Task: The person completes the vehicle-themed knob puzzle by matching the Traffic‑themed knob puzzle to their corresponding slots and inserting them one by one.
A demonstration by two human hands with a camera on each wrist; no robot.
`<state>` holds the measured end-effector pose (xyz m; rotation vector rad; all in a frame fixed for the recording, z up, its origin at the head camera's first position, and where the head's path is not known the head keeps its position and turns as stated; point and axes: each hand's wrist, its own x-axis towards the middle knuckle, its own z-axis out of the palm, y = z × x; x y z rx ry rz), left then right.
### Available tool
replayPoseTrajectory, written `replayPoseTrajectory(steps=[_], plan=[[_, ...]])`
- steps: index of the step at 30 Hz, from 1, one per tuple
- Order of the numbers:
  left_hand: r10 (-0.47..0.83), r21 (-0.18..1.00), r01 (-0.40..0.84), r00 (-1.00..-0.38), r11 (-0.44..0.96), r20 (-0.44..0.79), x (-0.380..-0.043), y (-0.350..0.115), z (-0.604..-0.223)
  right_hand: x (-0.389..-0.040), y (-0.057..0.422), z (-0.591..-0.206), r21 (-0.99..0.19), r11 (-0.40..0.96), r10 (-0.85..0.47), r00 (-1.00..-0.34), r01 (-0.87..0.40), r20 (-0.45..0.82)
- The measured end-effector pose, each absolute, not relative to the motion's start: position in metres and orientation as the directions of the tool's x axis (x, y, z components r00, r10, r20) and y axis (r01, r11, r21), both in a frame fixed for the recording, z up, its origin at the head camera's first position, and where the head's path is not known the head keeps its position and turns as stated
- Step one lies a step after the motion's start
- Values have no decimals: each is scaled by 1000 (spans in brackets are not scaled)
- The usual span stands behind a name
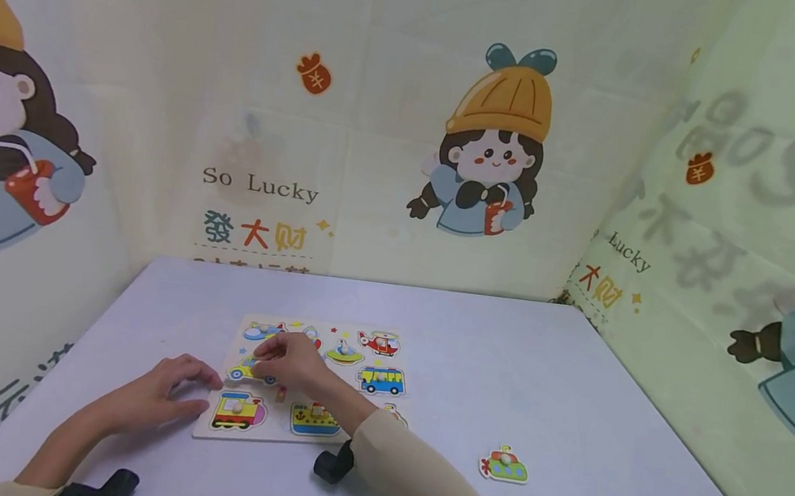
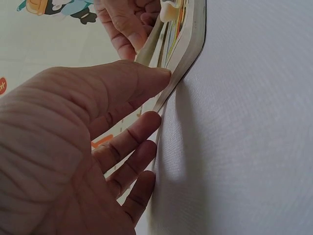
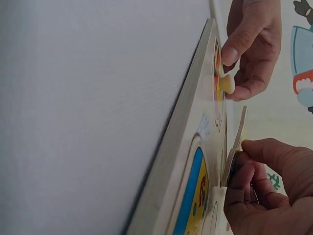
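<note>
Over the left part of a wooden peg puzzle board, my right hand pinches a yellow car puzzle piece. Seen edge-on in the right wrist view, that puzzle piece is tilted and partly raised from the board; its knob is hidden by the fingers. My left hand is at the board's left edge, fingers loosely spread and gripping nothing. Its thumb touches the board's rim in the left wrist view. Nearest to it on the board is the train piece with its knob.
Also on the board are a ship piece, partly behind the right forearm, a bus piece, a helicopter piece and a spinning-top-like piece. A green submarine piece lies apart on the white table. Printed cloth hangs behind.
</note>
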<state>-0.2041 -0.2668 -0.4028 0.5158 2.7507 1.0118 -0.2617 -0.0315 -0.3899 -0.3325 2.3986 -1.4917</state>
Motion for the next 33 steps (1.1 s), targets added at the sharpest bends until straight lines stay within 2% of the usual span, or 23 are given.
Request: replayPoseTrajectory(steps=[12,33], plan=[[380,643,277,-925,714,-23,-203,-267,-404,-269,-41,-394,-855,514,-330,-937,-76,-114],[386,643,293,-922,708,-5,-205,-268,-402,-272,-46,-394,-808,555,-382,-923,-195,-39]])
